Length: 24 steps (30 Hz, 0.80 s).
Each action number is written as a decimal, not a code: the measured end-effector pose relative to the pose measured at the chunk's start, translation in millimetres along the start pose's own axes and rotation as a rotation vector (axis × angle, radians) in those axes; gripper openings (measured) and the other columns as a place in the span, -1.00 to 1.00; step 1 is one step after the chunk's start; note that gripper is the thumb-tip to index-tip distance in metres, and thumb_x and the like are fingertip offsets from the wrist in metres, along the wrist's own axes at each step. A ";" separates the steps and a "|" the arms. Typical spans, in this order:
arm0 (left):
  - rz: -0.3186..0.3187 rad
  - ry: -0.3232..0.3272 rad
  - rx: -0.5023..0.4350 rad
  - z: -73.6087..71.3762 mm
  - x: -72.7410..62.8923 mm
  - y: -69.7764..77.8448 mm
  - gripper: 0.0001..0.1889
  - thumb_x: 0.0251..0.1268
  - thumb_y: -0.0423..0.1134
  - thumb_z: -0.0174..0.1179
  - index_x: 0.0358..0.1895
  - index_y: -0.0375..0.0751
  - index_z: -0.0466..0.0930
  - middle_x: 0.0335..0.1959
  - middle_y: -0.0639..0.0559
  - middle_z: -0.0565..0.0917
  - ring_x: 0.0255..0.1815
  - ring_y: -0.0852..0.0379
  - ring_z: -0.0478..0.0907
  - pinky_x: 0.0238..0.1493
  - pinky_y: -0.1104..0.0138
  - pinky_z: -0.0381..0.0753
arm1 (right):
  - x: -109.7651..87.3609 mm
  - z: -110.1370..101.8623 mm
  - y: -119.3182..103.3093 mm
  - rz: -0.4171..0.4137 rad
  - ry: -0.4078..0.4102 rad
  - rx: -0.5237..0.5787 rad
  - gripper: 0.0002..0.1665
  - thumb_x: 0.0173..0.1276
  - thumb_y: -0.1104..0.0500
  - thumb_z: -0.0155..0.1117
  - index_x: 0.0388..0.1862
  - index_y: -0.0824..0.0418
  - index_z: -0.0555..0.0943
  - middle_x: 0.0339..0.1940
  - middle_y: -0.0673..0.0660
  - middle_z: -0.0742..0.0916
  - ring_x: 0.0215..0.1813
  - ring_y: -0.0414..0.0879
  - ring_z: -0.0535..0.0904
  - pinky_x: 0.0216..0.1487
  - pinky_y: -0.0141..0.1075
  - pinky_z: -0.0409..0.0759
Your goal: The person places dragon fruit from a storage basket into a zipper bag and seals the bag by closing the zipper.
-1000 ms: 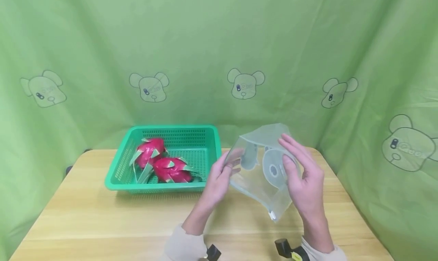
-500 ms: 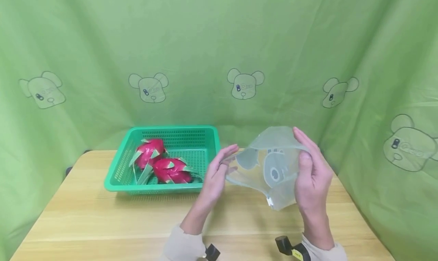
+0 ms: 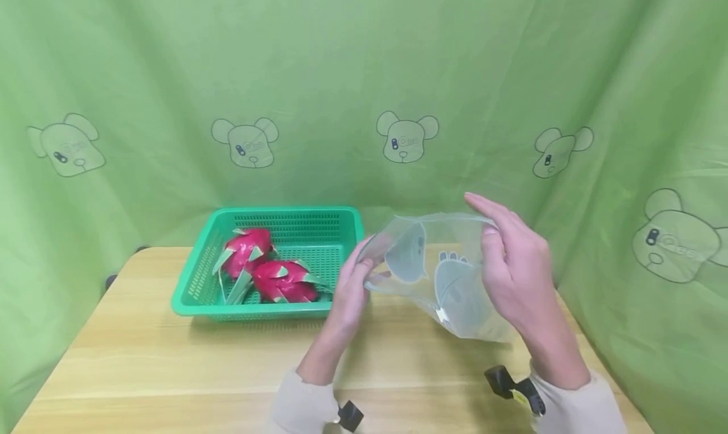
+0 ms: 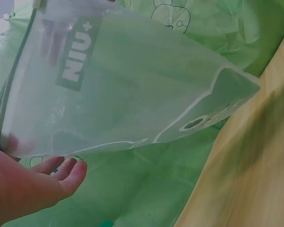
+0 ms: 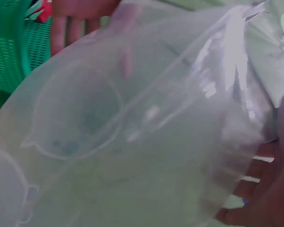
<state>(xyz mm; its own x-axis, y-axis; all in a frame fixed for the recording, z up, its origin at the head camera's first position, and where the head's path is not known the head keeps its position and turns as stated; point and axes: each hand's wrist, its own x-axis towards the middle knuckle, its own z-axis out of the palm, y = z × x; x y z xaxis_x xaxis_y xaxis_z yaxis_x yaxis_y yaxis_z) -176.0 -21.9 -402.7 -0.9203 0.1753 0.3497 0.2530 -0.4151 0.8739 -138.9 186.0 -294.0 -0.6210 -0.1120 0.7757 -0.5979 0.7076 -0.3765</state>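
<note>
A translucent slider zip bag (image 3: 435, 273), printed with cartoon figures and lettered "NIU+" on the side seen from the left wrist, is held above a wood-grain table (image 3: 159, 374) between two bare hands. One side is grasped by the left hand (image 3: 348, 298), the film caught between thumb and fingers, some of which are seen through the plastic. The opposite upper edge is pinched by the right hand (image 3: 520, 266), with a finger extended above the film. The bag appears to be held from both sides so that its limp film is spread; held by one side alone, it would probably sag. A white zip slider (image 3: 442, 316) is hung low between the two sets of fingers and touched by neither; whether the zip is parted cannot be told for certain. To the left of the left-hand fingers, a green perforated plastic basket (image 3: 250, 309) is set on the table, where two dragon fruits are contained: a rear one (image 3: 246, 254), farther from those fingers, and a front one (image 3: 284, 281), nearer. Rolling is presumably checked by the basket's walls. Beyond all the fingers, a green curtain (image 3: 324, 67) is hung.
</note>
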 end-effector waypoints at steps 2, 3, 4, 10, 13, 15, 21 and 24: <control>0.009 -0.020 -0.007 1.2 -0.6 0.0 -0.47 0.56 -0.38 -0.31 0.51 -0.19 0.33 0.42 -0.15 0.47 0.39 -0.21 0.43 0.31 -0.07 0.52 | 2.6 1.9 1.2 0.004 -0.050 0.063 -0.42 0.56 0.37 -0.17 0.44 0.13 0.53 0.30 0.14 0.68 -0.61 -0.23 0.26 -0.25 -0.41 0.39; 0.012 -0.032 -0.011 2.0 -0.8 -0.1 -0.47 0.57 -0.37 -0.32 0.52 -0.19 0.32 0.44 -0.14 0.46 0.41 -0.20 0.41 0.33 -0.08 0.51 | 3.8 3.2 2.3 0.009 -0.073 0.102 -0.41 0.56 0.38 -0.19 0.45 0.12 0.51 0.30 0.14 0.67 -0.55 -0.24 0.38 -0.20 -0.40 0.44; 0.016 -0.042 -0.016 2.8 -1.0 -0.5 -0.47 0.58 -0.35 -0.33 0.52 -0.21 0.30 0.45 -0.15 0.45 0.42 -0.21 0.39 0.35 -0.10 0.48 | 4.6 4.2 3.5 0.017 -0.095 0.146 -0.40 0.56 0.39 -0.21 0.46 0.11 0.50 0.30 0.14 0.67 -0.44 -0.25 0.51 -0.13 -0.40 0.48; 0.026 -0.079 -0.040 6.9 -1.6 -2.0 -0.49 0.66 -0.23 -0.38 0.52 -0.32 0.25 0.48 -0.28 0.37 0.50 -0.26 0.28 0.42 -0.17 0.36 | 5.6 7.2 10.9 0.103 -0.184 0.358 -0.44 0.54 0.40 -0.31 0.26 0.24 0.60 0.32 0.08 0.66 0.42 -0.04 0.46 0.49 -0.21 0.29; 0.030 -0.076 -0.043 6.7 -0.6 -1.8 -0.48 0.68 -0.19 -0.37 0.51 -0.34 0.25 0.47 -0.33 0.36 0.51 -0.26 0.27 0.44 -0.16 0.34 | 6.5 8.5 12.3 0.138 -0.199 0.412 -0.48 0.56 0.36 -0.33 0.14 0.30 0.63 0.30 0.09 0.67 0.43 -0.01 0.46 0.50 -0.14 0.27; 0.033 -0.072 -0.047 6.3 0.0 -1.5 -0.48 0.68 -0.17 -0.37 0.50 -0.36 0.25 0.47 -0.35 0.36 0.51 -0.26 0.27 0.44 -0.16 0.33 | 7.8 9.9 12.7 0.155 -0.198 0.423 -0.49 0.56 0.36 -0.34 0.10 0.32 0.63 0.28 0.10 0.68 0.41 -0.02 0.48 0.50 -0.13 0.27; 0.030 -0.066 0.036 8.7 -2.6 0.2 -0.50 0.70 -0.12 -0.33 0.51 -0.26 0.25 0.47 -0.27 0.38 0.49 -0.23 0.31 0.40 -0.17 0.39 | 9.9 17.6 18.9 0.176 -0.140 0.394 -0.52 0.53 0.38 -0.31 -0.01 0.39 0.64 0.17 0.14 0.75 0.31 -0.07 0.58 0.44 -0.19 0.36; 0.040 -0.068 0.110 10.9 -4.7 2.7 -0.51 0.70 -0.12 -0.30 0.53 -0.16 0.26 0.48 -0.17 0.40 0.48 -0.17 0.34 0.37 -0.17 0.41 | 10.0 19.6 21.6 0.194 -0.109 0.367 -0.50 0.53 0.37 -0.31 -0.05 0.33 0.67 0.12 0.11 0.77 0.27 -0.08 0.60 0.39 -0.21 0.39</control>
<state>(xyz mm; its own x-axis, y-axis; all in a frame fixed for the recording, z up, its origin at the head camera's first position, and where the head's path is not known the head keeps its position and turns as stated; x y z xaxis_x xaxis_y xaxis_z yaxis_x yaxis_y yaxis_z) -167.7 -14.1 -398.4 -0.8874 0.2220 0.4041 0.3240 -0.3235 0.8890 -168.0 186.5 -304.3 -0.7781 -0.0886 0.6219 -0.5931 0.4300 -0.6807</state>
